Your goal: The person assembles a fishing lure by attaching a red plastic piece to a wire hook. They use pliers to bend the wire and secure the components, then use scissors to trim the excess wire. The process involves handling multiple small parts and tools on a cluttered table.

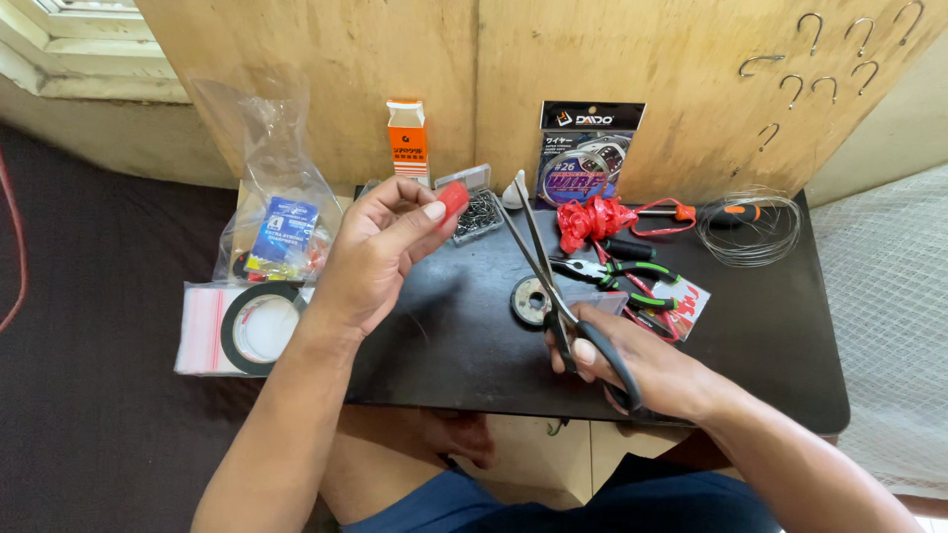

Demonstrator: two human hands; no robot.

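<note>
Fingertips of our left hand [380,247] pinch a light, soft-looking red piece [452,200]; our right hand [632,367] grips open scissors [553,286] by the handles.

Small table [770,336] at centre, left hand [370,252] above its 10 o'clock corner pinching a tube piece [453,200], right hand [642,370] at 6 o'clock holding scissors [541,259], pliers [612,271] at centre, wire coil [750,229] at 2 o'clock, tape roll [259,326] off the 9 o'clock edge, plastic bag [276,197] behind it.

Bare black tabletop [454,336] btwn hands is free; pliers [617,271], wire coil [749,227] crowd the right.
</note>
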